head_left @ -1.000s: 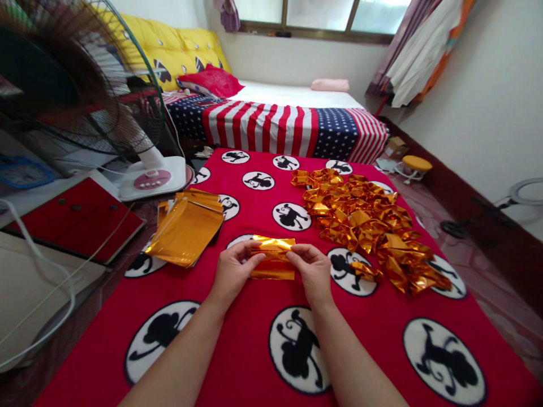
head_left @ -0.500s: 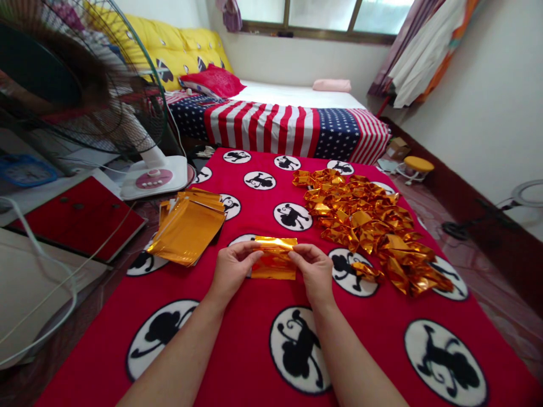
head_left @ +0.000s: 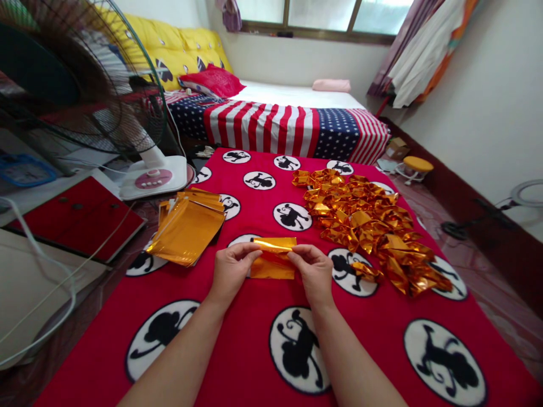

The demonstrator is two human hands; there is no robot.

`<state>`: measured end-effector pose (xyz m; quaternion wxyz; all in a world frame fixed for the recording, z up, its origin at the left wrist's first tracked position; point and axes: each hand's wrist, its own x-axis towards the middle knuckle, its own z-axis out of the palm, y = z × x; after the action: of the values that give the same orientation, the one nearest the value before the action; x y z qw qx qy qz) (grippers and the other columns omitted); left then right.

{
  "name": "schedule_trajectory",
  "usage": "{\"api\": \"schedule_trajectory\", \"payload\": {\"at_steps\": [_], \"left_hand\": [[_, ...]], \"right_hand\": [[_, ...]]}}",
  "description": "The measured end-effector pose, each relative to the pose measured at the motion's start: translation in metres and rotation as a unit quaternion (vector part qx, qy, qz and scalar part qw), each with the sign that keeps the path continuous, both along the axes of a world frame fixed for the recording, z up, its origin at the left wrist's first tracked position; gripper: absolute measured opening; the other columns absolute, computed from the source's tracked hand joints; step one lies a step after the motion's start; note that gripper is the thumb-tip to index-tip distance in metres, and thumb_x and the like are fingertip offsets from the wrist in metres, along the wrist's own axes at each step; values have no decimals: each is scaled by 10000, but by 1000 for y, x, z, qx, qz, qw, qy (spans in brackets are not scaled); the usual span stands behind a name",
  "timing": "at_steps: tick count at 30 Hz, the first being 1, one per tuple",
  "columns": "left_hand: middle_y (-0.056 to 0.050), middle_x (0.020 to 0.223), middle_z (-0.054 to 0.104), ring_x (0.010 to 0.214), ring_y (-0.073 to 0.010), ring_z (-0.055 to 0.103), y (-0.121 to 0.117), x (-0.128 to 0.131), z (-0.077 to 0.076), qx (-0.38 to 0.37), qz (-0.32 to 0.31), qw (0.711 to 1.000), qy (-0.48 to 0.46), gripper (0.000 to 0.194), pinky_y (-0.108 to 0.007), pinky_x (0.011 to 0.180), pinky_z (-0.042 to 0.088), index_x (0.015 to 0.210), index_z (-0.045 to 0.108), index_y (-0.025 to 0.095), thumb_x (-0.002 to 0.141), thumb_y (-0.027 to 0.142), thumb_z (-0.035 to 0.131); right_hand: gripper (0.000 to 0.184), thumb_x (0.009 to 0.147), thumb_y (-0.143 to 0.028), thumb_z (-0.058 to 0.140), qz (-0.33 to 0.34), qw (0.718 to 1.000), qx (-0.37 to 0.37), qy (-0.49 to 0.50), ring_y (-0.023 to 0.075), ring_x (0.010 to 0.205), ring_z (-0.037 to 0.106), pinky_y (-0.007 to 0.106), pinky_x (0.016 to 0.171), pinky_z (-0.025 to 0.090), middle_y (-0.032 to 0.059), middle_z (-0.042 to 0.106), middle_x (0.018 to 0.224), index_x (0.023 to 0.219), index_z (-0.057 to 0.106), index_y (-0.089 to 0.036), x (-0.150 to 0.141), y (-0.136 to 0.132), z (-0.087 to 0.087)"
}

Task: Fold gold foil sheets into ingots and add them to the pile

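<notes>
Between my hands is a sheet of gold foil paper [head_left: 274, 268], with a shiny folded band along its far edge. My left hand [head_left: 231, 265] pinches its left side between thumb and fingers. On the right side, my right hand [head_left: 313, 268] grips the same sheet in a like pinch. A stack of flat gold foil sheets [head_left: 186, 226] lies to the left on the red cloth [head_left: 237, 350]. To the right spreads a heap of folded gold foil pieces [head_left: 360, 215], with one small folded piece [head_left: 367, 271] nearest my right hand.
A fan [head_left: 156, 175] with blurred blades stands at the left, beside a red panel [head_left: 80, 217] and a white cable [head_left: 70, 282]. Beyond the cloth is a bed [head_left: 271, 127] with a striped cover. An orange-topped stool [head_left: 418, 164] stands at the right.
The folded band at the sheet's far edge looks slightly wider and flatter. Both hands stay almost in place, still pinching the sheet.
</notes>
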<state>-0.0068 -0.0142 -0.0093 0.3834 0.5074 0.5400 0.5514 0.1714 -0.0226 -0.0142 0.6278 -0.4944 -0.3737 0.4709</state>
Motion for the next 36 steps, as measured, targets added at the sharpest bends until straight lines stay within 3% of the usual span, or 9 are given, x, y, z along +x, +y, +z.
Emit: {"api": "schedule_trajectory", "payload": {"at_steps": [7, 10, 17, 22, 28, 36], "left_hand": [[-32, 732, 761, 675, -173, 703, -3, 1, 4, 21, 18, 999, 44, 79, -251, 649, 559, 755, 768, 173, 721, 239, 743], [-31, 756, 742, 703, -163, 685, -3, 0, 6, 63, 15, 994, 90, 57, -243, 654, 543, 738, 756, 180, 750, 221, 718], [-55, 1053, 718, 1022, -204, 651, -2, -3, 9, 168, 22, 967, 188, 47, -336, 938, 492, 759, 728, 210, 793, 200, 698], [-19, 844, 762, 820, -178, 694, -6, -3, 5, 150, 15, 968, 198, 63, -307, 833, 514, 805, 725, 217, 826, 202, 667], [-14, 812, 757, 778, -173, 696, -7, -4, 5, 123, 14, 975, 183, 85, -289, 806, 529, 797, 735, 222, 827, 223, 656], [-16, 816, 758, 780, -174, 698, -7, -5, 6, 110, 8, 980, 164, 89, -268, 762, 535, 786, 739, 216, 811, 210, 654]], "right_hand": [[175, 638, -299, 832, -15, 999, 0, -28, 157, 650, 645, 280, 638, 532, 8, 721, 715, 749, 737, -204, 0, -1, 0], [163, 632, -287, 831, -21, 999, 4, -24, 159, 650, 644, 283, 640, 533, 8, 720, 707, 735, 737, -204, -1, -1, 1], [123, 650, -254, 818, -20, 999, 22, -37, 149, 662, 646, 271, 653, 530, -2, 719, 714, 735, 739, -210, -1, -2, 2], [140, 666, -262, 813, -11, 999, 36, -37, 156, 686, 664, 283, 673, 545, 3, 731, 751, 771, 737, -211, 0, -2, 4], [243, 677, -250, 805, 35, 999, 33, -7, 162, 746, 683, 289, 717, 555, 11, 746, 828, 907, 730, -225, 1, -2, 7], [220, 709, -284, 786, 44, 996, 43, -64, 150, 746, 626, 264, 695, 507, -3, 690, 822, 916, 732, -233, 7, 0, 4]]}}
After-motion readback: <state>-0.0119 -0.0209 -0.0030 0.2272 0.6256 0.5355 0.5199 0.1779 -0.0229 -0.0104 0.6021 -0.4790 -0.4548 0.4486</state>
